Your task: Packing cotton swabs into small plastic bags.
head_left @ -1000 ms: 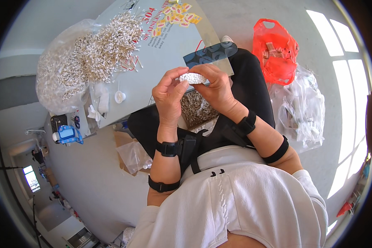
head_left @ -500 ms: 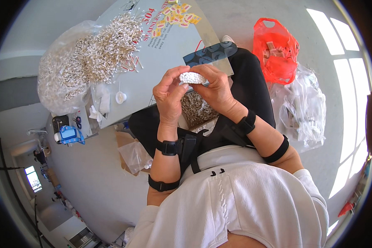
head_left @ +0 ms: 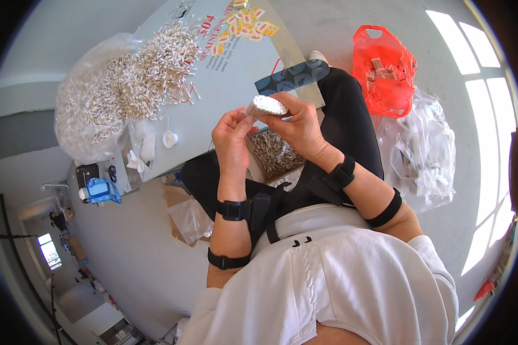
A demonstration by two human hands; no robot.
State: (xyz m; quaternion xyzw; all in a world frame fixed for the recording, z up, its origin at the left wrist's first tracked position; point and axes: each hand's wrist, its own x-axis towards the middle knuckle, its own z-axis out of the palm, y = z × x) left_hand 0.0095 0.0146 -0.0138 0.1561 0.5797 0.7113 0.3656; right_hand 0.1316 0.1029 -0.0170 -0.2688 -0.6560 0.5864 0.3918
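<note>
A tight bundle of cotton swabs point(head_left: 269, 105), its white tips facing up, is held above my lap between both hands. My right hand point(head_left: 304, 127) grips it from the right, thumb in front and fingers behind. On the other side, my left hand point(head_left: 231, 141) pinches the bundle's left edge with thumb and fingertips. Below the hands, a box of loose cotton swabs point(head_left: 276, 150) sits between my legs, partly covered by my wrists. A large heap of cotton swabs point(head_left: 155, 72) spills from a clear plastic bag point(head_left: 75, 109) on the table at left.
Small yellow packets point(head_left: 247, 24) lie on the grey table point(head_left: 230, 80), near a dark patterned strip point(head_left: 293, 76). A small white round piece point(head_left: 170, 138) is close to its near edge. To the right, a red plastic bag point(head_left: 384, 75) and clear bags point(head_left: 423, 152) rest on the floor.
The bundle has tilted, so more of its side shows. My left fingers have shifted down and left along its edge, while my right hand keeps its hold.
</note>
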